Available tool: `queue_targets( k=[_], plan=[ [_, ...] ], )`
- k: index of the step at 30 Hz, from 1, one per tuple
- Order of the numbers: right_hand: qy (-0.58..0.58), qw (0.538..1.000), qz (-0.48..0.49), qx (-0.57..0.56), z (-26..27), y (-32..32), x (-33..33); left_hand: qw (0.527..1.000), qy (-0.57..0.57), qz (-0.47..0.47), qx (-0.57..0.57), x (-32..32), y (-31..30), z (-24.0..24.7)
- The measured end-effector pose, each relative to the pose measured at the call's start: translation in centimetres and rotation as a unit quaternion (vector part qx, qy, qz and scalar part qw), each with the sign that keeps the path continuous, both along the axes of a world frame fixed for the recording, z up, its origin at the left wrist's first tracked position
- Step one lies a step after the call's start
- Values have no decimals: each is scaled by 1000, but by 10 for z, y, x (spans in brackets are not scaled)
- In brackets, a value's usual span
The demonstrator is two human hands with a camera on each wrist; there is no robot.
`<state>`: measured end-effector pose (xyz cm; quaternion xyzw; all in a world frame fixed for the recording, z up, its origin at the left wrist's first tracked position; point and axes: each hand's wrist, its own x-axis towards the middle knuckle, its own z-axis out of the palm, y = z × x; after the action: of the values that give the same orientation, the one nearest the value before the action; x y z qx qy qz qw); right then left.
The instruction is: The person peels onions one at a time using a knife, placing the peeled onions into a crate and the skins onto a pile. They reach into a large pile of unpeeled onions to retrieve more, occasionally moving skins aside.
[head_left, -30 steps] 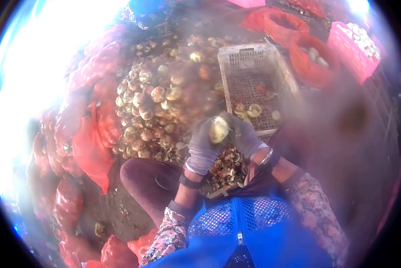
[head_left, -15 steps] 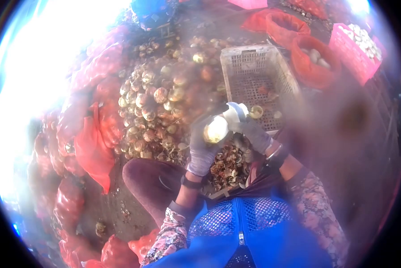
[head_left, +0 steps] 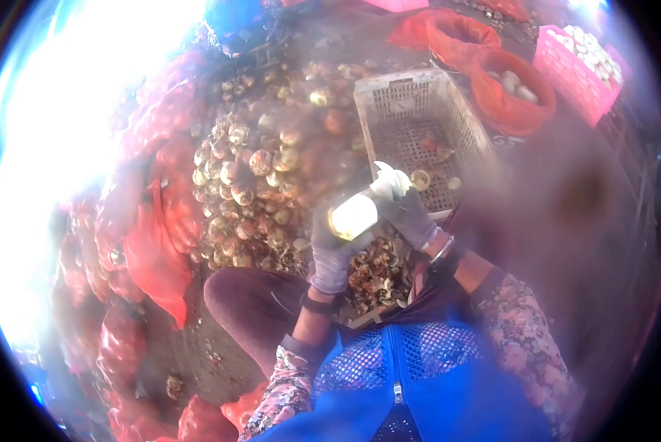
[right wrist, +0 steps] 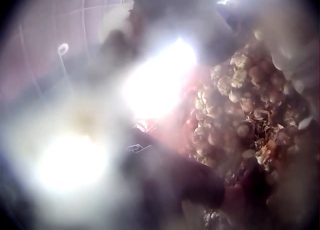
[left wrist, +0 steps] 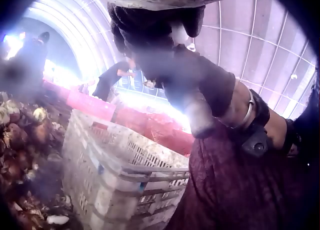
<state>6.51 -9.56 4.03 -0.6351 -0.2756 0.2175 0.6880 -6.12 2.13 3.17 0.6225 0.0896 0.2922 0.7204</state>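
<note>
grey gloves, an onion, a strip of peel

grey-gloved fingers of the left hand (head_left: 332, 250) are curled round a pale onion (head_left: 352, 215), which is held just in front of the near edge of the crate (head_left: 411, 76). a white strip of peel (head_left: 389, 180) is pinched between the thumb and fingers of the right hand (head_left: 411, 217) and is lifted off the onion's top, toward the crate. loose skins (head_left: 378, 272) are heaped below the hands, on the near side of the crate. a pile (head_left: 257, 177) of unpeeled onions lies left of the crate, with red sacks (head_left: 150, 243) farther left. the step is judged best done with the onion cupped firmly and the peel drawn along the bulb in one strip, not snapped, so that no flesh is torn.
</note>
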Motion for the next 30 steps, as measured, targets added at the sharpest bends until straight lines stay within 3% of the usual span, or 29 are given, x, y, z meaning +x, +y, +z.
queue_targets(
  k=[3,4,6,10,14,17,18,20,21,23,25,27,29,30],
  plan=[
    [-106,992,-45,41,-27,7,6,996,3,71,62,8,-1,0],
    [-160,983,-63,63,-24,10,4,973,5,122,196,8,2,1],
    [-285,956,-72,9,-14,1,2,867,11,217,449,8,8,3],
    [-425,901,-55,-69,-3,-1,-7,788,121,225,561,-1,4,4],
    [-449,890,-62,-37,-10,1,0,778,161,219,566,0,9,9],
    [-456,885,-81,-56,2,-4,8,867,86,196,451,3,18,-4],
    [-441,890,-87,-73,7,-8,10,910,79,181,365,2,20,-11],
    [-402,902,-114,-106,-7,-16,21,990,28,121,70,-3,15,10],
    [-377,908,-136,-121,-23,-19,28,993,0,87,-82,-5,13,22],
    [-366,905,-157,-148,-25,-24,41,986,-49,60,-150,-7,22,28],
    [-423,868,-190,-175,-18,-32,65,959,-103,11,-265,-9,29,27],
    [-415,857,-203,-228,-6,-37,77,944,-128,35,-304,-5,32,18],
    [-336,864,-203,-315,5,-44,79,933,-134,29,-334,-6,31,14],
    [-403,847,-217,-270,-1,-46,78,930,-129,11,-344,-5,30,15]
  ],
)
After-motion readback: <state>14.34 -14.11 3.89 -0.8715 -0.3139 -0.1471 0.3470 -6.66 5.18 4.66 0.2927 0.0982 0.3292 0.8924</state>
